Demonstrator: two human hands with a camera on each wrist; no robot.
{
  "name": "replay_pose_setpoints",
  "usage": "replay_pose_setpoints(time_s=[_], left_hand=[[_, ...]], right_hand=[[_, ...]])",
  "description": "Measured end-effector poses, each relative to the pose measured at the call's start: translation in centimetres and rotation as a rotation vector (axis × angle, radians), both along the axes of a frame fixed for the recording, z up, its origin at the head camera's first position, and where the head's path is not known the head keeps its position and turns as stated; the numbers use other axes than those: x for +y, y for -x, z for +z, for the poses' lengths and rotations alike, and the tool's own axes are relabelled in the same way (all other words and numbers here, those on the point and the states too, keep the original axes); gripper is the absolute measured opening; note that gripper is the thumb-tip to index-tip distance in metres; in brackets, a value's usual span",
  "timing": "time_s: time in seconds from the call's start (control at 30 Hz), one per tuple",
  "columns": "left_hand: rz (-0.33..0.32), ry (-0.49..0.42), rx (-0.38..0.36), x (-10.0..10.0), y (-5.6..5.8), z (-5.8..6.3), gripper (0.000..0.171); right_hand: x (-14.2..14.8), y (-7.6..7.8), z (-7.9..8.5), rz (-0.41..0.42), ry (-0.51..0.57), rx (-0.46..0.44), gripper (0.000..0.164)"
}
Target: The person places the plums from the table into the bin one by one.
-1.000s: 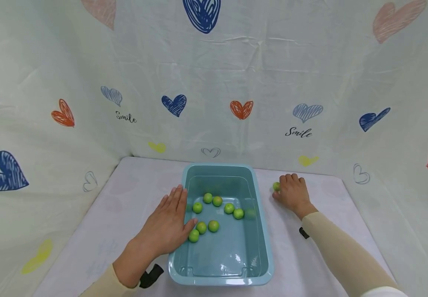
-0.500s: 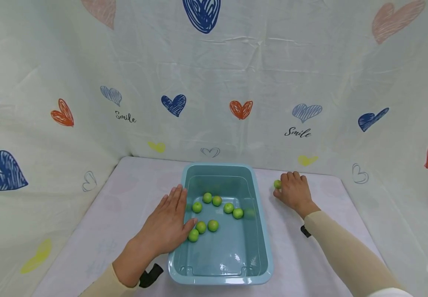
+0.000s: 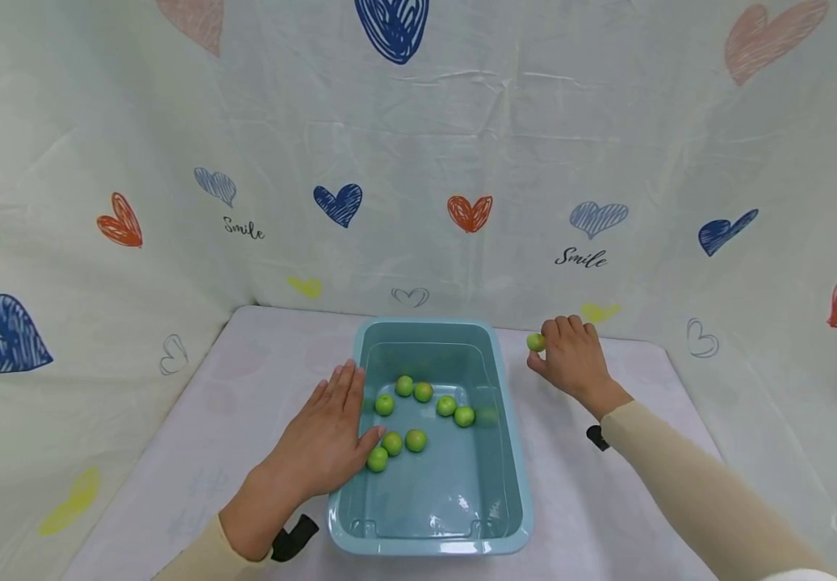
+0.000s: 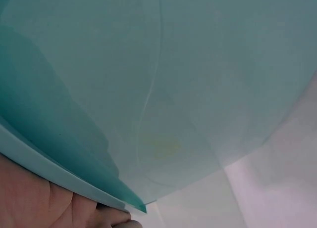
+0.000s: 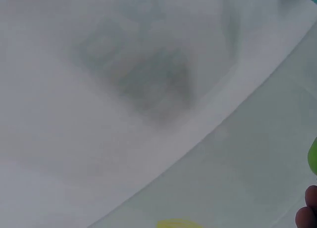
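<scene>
**One green ball lifted off the table, seven already in the tub**

One green ball [image 3: 536, 342] sits pinched at the fingertips of the right hand [image 3: 571, 360], whose fingers curl round it just right of the tub's far corner. Compared with a second ago, that hand has risen and drifted back toward the curtain, so the ball now looks clear of the tabletop rather than resting on it; I judge it picked up and ready to travel. The right wrist view shows only a green sliver and a fingertip at its edge.

Seven more balls [image 3: 404, 386] lie loose inside the blue tub [image 3: 518, 472], clustered toward its left half. The left hand [image 3: 325, 440] has not moved: it lies flat, fingers straight and together, pressed against the tub's left rim, holding nothing. Under it all is the pale table [image 3: 258, 363], and a heart-printed curtain [image 3: 418, 161] hangs behind.
</scene>
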State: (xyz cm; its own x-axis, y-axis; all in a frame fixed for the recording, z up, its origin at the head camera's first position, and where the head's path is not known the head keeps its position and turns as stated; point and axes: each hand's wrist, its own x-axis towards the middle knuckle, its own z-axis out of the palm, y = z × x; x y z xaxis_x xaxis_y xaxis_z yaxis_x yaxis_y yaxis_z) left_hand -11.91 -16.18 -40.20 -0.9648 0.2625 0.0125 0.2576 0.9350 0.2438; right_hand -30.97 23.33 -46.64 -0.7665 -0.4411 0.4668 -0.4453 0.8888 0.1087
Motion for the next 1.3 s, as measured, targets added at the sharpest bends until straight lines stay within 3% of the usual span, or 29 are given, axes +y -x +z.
replay_pose_setpoints(time_s=[0.3, 0.47, 0.63, 0.97, 1.3], left_hand=[[-0.003, -0.001, 0.000, 0.0, 0.1, 0.0, 0.086], [-0.002, 0.002, 0.003, 0.0, 0.0, 0.2, 0.087], [-0.005, 0.003, 0.008, 0.0, 0.0, 0.1, 0.087], [-0.003, -0.009, 0.012, 0.0, 0.0, 0.0, 0.088], [-0.005, -0.017, 0.015, 0.0, 0.0, 0.0, 0.088]], right_hand=[[-2.5, -0.9, 4.6, 0.043, 0.118, 0.039, 0.035], [-4.7, -2.4, 7.4, 0.056, 0.165, -0.004, 0.035], [-7.1, -4.0, 8.8, 0.128, 0.170, -0.003, 0.036], [-11.0, -6.7, 8.0, 0.290, 0.117, 0.020, 0.034], [-13.3, -8.0, 5.8, 0.367, 0.085, 0.042, 0.035]])
